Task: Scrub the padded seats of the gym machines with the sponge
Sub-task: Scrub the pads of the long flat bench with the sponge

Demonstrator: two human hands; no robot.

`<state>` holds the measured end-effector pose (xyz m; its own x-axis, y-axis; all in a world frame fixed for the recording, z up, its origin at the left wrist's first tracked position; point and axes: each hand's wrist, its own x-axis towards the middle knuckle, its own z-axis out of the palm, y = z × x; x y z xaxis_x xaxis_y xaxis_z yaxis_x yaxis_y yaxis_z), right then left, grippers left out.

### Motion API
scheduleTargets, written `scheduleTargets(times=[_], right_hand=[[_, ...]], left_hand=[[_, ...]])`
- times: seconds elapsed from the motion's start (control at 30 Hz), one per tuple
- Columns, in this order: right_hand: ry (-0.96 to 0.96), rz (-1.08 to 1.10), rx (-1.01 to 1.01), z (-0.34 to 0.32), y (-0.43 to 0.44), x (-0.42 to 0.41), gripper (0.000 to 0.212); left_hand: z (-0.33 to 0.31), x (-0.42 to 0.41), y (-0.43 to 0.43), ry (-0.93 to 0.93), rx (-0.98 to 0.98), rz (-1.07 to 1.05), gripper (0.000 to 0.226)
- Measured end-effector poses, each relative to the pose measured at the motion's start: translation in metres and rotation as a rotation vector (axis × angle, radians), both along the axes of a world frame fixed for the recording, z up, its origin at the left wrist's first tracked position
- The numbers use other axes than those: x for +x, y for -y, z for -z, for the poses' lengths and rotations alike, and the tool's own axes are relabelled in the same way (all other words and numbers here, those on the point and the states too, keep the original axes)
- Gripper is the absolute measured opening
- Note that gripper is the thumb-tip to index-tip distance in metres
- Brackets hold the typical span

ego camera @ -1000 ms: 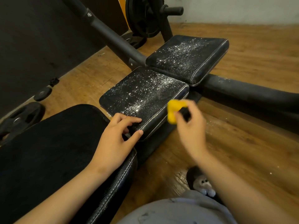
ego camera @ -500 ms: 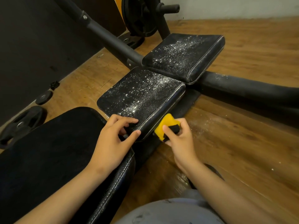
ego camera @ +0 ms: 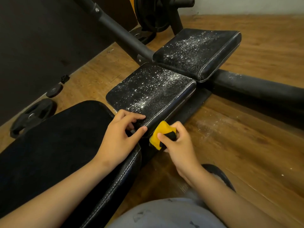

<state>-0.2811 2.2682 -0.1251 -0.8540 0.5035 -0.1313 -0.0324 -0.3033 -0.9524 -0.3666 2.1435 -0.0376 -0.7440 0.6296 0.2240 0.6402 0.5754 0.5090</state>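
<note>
1. Sponge [ego camera: 158,134] has dropped from level with the pad top a second ago to the side wall of the middle pad [ego camera: 151,94], at its near right corner. Right hand [ego camera: 181,147] has pulled back toward me with it. Left hand [ego camera: 120,139] hasn't shifted.
2. Right hand: thumb and fingers are curled round the sponge, pinching it. Dark scouring layer sits under my thumb, yellow bulk is toward the pad. Can't tell which face actually meets the wall. My read: the side wall and seam get scrubbed before the top.
3. Left hand: forefinger on the top face, thumb on the side wall, pinching the pad's near corner. Likely purpose: brace the pad against the scrubbing push.
4. Sponge location: touching the pad's side wall just below the stitched seam, just beside my left thumb, off the floor [ego camera: 246,145].
5. Pads: three.
   - long pad [ego camera: 49,153] lies under my left forearm and shows no specks on top.
   - middle pad and far pad [ego camera: 195,51] are both covered in white specks, so I'd say the tops are not yet scrubbed.
6. Everything else:
   - one sponge and two hands
   - one frame tube [ego camera: 255,86] running off right
   - three weight plates: plate on the peg [ego camera: 153,14], large floor plate [ego camera: 32,116], small floor plate [ego camera: 54,90]
7. White specks also lie on the floor right of the middle pad.
</note>
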Motion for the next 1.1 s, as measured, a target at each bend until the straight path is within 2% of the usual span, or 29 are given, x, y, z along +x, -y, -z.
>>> scheduleTargets(times=[0.13,0.23,0.3,0.37,0.43,0.57,0.63,0.7,0.8,1.0,1.1], right_hand=[[-0.035,-0.07,0.031,-0.015,-0.001,0.003,0.02],[-0.101,0.006,-0.114,-0.029,-0.015,0.001,0.015],[-0.14,0.057,-0.148,-0.04,-0.038,-0.002,0.012],[-0.145,-0.001,-0.012,-0.053,-0.061,-0.007,0.011],[-0.141,-0.103,0.192,-0.068,-0.08,-0.015,0.012],[-0.145,-0.274,0.445,-0.109,-0.096,-0.049,0.015],[-0.104,-0.343,0.579,-0.125,-0.094,-0.075,0.022],[-0.058,-0.4,0.678,-0.137,-0.087,-0.105,0.03],[-0.022,-0.503,0.797,-0.151,-0.078,-0.148,0.031],[0.01,-0.637,1.108,-0.161,-0.056,-0.241,0.028],[0.028,-0.662,1.179,-0.154,-0.038,-0.283,0.029]], left_hand=[[-0.002,0.002,0.0,-0.005,0.0,0.001,0.03],[-0.002,0.001,-0.001,0.032,0.053,-0.002,0.031],[-0.005,-0.001,0.001,0.134,0.155,-0.023,0.032],[-0.012,-0.007,0.003,0.203,0.257,-0.061,0.028],[-0.021,-0.02,0.007,0.188,0.274,-0.087,0.023],[-0.039,-0.067,0.023,0.06,0.108,-0.123,0.017],[-0.045,-0.098,0.032,0.053,0.04,-0.143,0.014],[-0.051,-0.133,0.039,0.085,0.005,-0.156,0.011],[-0.056,-0.184,0.038,0.161,-0.03,-0.116,0.009],[-0.036,-0.246,0.046,0.356,-0.118,0.025,0.021],[-0.019,-0.254,0.054,0.452,-0.083,0.053,0.031]])
